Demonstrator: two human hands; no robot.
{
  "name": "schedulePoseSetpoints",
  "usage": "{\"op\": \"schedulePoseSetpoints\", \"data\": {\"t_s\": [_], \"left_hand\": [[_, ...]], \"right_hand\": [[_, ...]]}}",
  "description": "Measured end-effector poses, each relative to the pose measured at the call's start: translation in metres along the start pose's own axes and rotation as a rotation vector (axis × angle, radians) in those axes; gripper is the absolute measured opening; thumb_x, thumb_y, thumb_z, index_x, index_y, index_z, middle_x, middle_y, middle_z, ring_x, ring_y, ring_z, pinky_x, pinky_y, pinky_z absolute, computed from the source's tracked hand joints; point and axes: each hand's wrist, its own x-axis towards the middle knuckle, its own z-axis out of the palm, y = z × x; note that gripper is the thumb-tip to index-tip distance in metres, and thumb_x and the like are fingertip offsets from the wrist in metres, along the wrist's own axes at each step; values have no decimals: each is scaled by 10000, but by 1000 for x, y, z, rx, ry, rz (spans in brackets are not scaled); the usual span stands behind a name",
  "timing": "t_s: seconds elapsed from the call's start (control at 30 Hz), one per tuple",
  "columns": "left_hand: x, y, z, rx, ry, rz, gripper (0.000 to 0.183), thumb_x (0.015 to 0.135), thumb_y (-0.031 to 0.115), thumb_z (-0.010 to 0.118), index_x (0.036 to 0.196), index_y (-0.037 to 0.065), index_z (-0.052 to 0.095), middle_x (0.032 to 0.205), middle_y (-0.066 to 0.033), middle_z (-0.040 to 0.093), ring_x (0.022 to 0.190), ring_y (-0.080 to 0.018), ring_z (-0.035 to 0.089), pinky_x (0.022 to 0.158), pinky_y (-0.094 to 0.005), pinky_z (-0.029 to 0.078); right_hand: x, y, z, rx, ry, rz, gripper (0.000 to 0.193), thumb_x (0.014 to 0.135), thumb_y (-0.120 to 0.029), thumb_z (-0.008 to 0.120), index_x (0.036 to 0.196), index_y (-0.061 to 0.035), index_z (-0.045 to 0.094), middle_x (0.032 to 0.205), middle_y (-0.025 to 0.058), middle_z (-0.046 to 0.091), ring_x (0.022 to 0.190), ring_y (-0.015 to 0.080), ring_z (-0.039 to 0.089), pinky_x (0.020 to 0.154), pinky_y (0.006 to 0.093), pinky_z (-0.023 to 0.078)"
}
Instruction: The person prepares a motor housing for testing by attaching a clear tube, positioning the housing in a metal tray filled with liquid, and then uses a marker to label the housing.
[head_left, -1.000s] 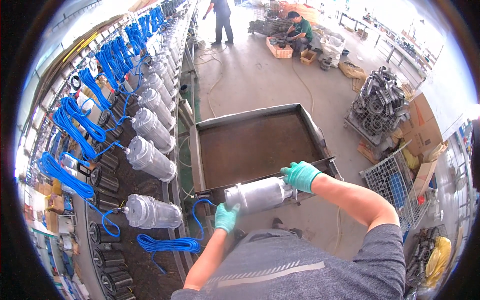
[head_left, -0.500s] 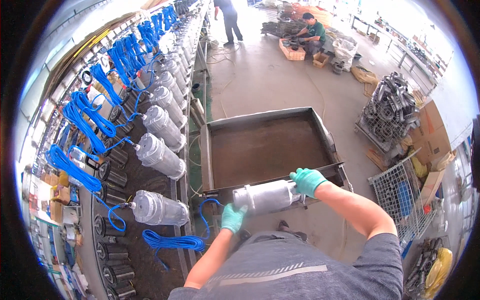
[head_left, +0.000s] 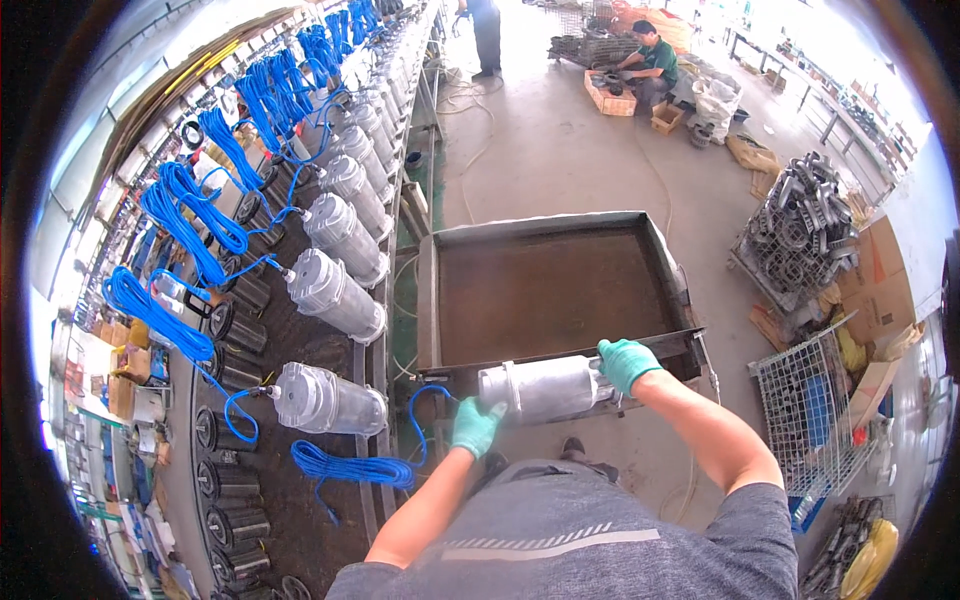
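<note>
I hold a silver cylindrical pump body point(head_left: 545, 388) sideways in front of me, just above the near rim of a large rusty metal tray point(head_left: 560, 290). My left hand point(head_left: 474, 426), in a green glove, grips its left end. My right hand point(head_left: 626, 362), also gloved green, grips its right end. A blue cable point(head_left: 352, 466) trails from the pump's left end down to a coil on the conveyor.
A long conveyor point(head_left: 330, 300) on my left carries a row of similar silver pumps point(head_left: 328, 398) with blue coiled cables point(head_left: 190, 215). Wire cages point(head_left: 815, 410) and stacked metal castings point(head_left: 805, 225) stand to the right. One person stands point(head_left: 488, 35) and another crouches point(head_left: 650, 60) far ahead.
The view has shifted slightly; the pump stays held level in both hands at the tray's near rim, drifting a little to the right.
</note>
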Motion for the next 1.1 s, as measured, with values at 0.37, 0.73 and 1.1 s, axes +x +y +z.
{"op": "schedulePoseSetpoints", "data": {"t_s": [0.37, 0.73, 1.1], "left_hand": [[0, -6, 0, -49, 4, 12, 678, 856, 457, 788, 1247, -55, 578, 1106, -187, 699, 1004, -281, 659, 913, -386, 512], [-5, 7, -4, -32, -8, -34, 646, 850, 445, 791, 1222, -47, 601, 1138, -193, 696, 1029, -289, 666, 926, -387, 512], [16, -32, 9, -38, -16, -25, 781, 836, 499, 777, 1300, -87, 551, 1253, -253, 638, 1149, -354, 624, 993, -413, 486]], "right_hand": [[-11, 13, -17, -269, 107, -198, 332, 922, -388, 648, 1143, -145, 696, 905, 96, 740, 889, 289, 734, 749, 413, 579], [-8, 26, 7, -4, 300, -117, 486, 902, -556, 643, 1020, -87, 692, 921, 144, 737, 883, 343, 715, 786, 454, 562], [-12, 7, 38, 281, 342, 189, 416, 959, -529, 575, 973, -127, 680, 895, 143, 732, 858, 372, 701, 750, 479, 552]]}}
